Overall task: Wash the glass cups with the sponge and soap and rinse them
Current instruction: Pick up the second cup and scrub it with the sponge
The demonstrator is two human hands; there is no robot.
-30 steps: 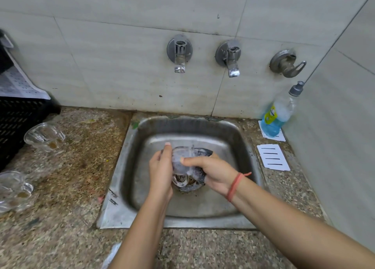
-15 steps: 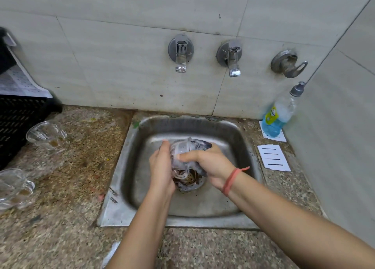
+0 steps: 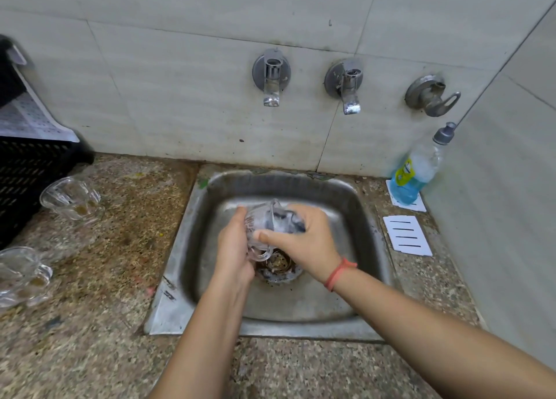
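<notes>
- soap bottle (image 3: 416, 173): clear, with blue liquid and a grey cap, leaning in the corner to the right of the sink (image 3: 168, 281); its yellow label carries print too small to read.
- glass cup (image 3: 260, 233): held over the basin, above the drain (image 3: 278, 269); raised marks on its wall are not legible.
- left hand (image 3: 233, 248): fingers curled round the cup's left side, thumb at its upper edge.
- right hand (image 3: 304, 245): grips the sponge (image 3: 290, 222) against the cup's right side, thumb laid across the cup's front; a red band (image 3: 340, 274) circles the wrist.
- change over one second: the cup sits slightly higher, more of the drain shows beneath it, and the right thumb reaches further towards the left hand; the two counter cups (image 3: 72, 198) (image 3: 21, 274) and the bottle keep their places.
- hidden or unclear: the sponge is mostly covered by the right hand and shows only as a dark grey patch; the nearer counter cup is cut by the left edge; brownish residue lies in both counter cups.
- the black crate (image 3: 27, 170) is cropped at the left.
</notes>
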